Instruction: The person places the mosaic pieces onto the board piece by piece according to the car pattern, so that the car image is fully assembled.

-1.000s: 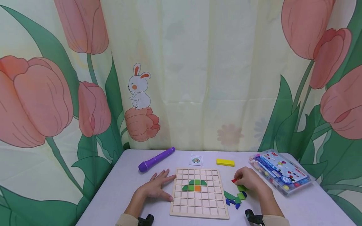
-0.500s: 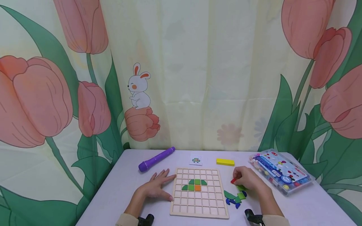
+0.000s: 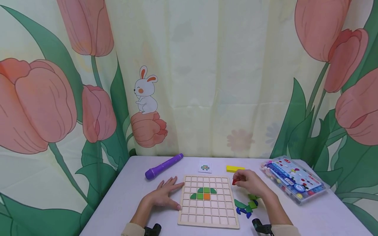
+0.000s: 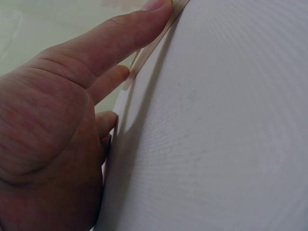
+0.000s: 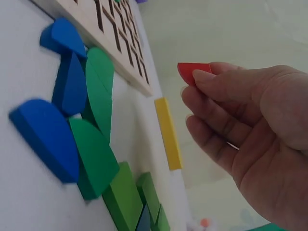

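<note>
My right hand (image 3: 250,182) pinches a small red quarter-circle block (image 5: 188,72) between thumb and forefinger, held above the table by the board's far right corner. The wooden grid board (image 3: 208,211) lies flat in the middle of the head view. Several green pieces and one orange square (image 3: 206,196) fill cells in two of its upper rows. My left hand (image 3: 163,196) lies spread at the board's left edge, thumb and forefinger touching its rim. Right of the board lies a loose group of green blocks (image 5: 91,159) and blue blocks (image 5: 45,139).
A small picture card (image 3: 205,167) lies behind the board, with a yellow block (image 3: 234,168) to its right. A purple microphone-shaped stick (image 3: 163,167) rests at the back left. At the right stands a clear plastic case (image 3: 295,180) of colourful pieces. A printed curtain hangs behind the table.
My right hand has lifted the red block from beside the loose pieces and carried it left and away from me, toward the board's far right corner. The left hand stays still.
</note>
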Demonstrator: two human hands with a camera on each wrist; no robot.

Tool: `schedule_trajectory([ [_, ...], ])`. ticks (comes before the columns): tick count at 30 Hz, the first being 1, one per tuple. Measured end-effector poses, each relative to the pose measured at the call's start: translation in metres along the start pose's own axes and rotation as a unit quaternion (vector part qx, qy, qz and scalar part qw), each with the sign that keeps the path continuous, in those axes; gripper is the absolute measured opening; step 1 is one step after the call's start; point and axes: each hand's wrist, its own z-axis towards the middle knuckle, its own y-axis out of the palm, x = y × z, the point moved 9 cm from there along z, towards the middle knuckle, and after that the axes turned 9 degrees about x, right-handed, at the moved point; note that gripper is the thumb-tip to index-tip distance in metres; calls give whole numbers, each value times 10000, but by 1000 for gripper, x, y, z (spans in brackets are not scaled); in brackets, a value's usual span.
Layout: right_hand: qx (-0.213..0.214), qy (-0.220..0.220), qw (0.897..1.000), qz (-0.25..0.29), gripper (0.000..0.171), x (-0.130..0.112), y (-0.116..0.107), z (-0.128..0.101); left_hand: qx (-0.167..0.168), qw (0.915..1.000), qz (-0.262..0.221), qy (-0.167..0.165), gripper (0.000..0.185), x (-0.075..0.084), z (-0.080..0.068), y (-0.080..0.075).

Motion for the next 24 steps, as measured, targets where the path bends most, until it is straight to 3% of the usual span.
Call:
schedule_trajectory([
  [3,-35,-195,9998,69,13,-8,5,1,7,10000,-27,-6,102,0,0,0],
  [13,110,-269,9990,341,12,-21,16,3,13,10000,-37,12,103,0,0,0],
  [24,-58,-687,9964,492,12,-38,35,4,45,10000,-24,2,103,-2,2,0],
])
